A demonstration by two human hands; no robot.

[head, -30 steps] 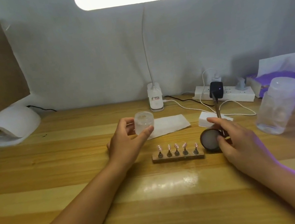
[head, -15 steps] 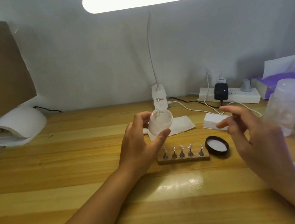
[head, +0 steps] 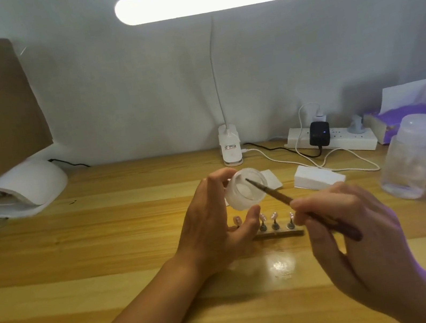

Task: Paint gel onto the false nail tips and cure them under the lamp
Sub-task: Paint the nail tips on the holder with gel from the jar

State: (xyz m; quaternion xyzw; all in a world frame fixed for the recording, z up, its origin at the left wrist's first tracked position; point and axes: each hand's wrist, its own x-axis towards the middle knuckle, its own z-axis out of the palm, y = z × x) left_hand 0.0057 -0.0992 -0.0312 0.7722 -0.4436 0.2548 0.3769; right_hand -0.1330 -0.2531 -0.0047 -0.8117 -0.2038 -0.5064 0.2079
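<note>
Head view showed us the left hand gripping the small frosted gel jar between thumb and curled fingers, raised off the table just above and behind the wooden holder. A second earlier we had seen that jar held upright. Now its open mouth was tipped toward the right hand.

That hand had changed more. A second before, it lay low beside the holder at a black lid. Half a second before, it was up in the air with fingers spread and no tool that we could make out. Now its thumb and fingertips pinched a thin dark brush partway along the handle, with the bristle end reaching into the jar's mouth. We could not tell whether the tip touched the gel. The lid was out of sight, probably hidden behind the right hand.

The nail tips stood on their pegs in a row on the holder, partly covered by the left thumb, in the same place as before. The white curing lamp sat well apart at the far left of the table.

We judged that the jar was open and loading of the brush had begun. No tip was painted yet, and curing lay further off. The tipped jar hung almost over the tips, so a drip was the risk we noted.
</note>
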